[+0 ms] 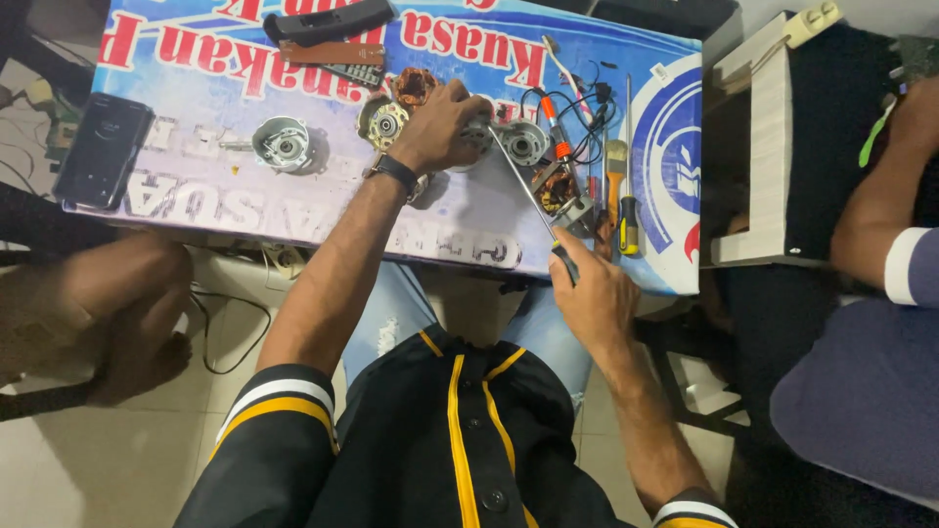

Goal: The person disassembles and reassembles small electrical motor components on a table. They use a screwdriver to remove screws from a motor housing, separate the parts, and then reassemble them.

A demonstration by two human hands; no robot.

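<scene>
While the banner-covered surface (245, 210) carries scattered parts, the left hand (442, 127) clamps a round, grey metal motor housing (523, 142) near its far middle; the right hand (592, 293) grips a long, thin screwdriver (523, 191), tip touching it.

You're at a makeshift repair workshop: banner-covered table (293, 210), motor housings (283, 144), screwdrivers (628, 220), loose wires (577, 108) at far right.

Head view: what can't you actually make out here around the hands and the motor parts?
- Part under the left hand: the hand covers it.
- Screwdriver tip: hidden behind the left fingers.
- Screwdriver handle: wrapped by the right hand.
- Black case: cut off by the top edge.
- Small bits by the brush: too small, tangled in wires.
</scene>
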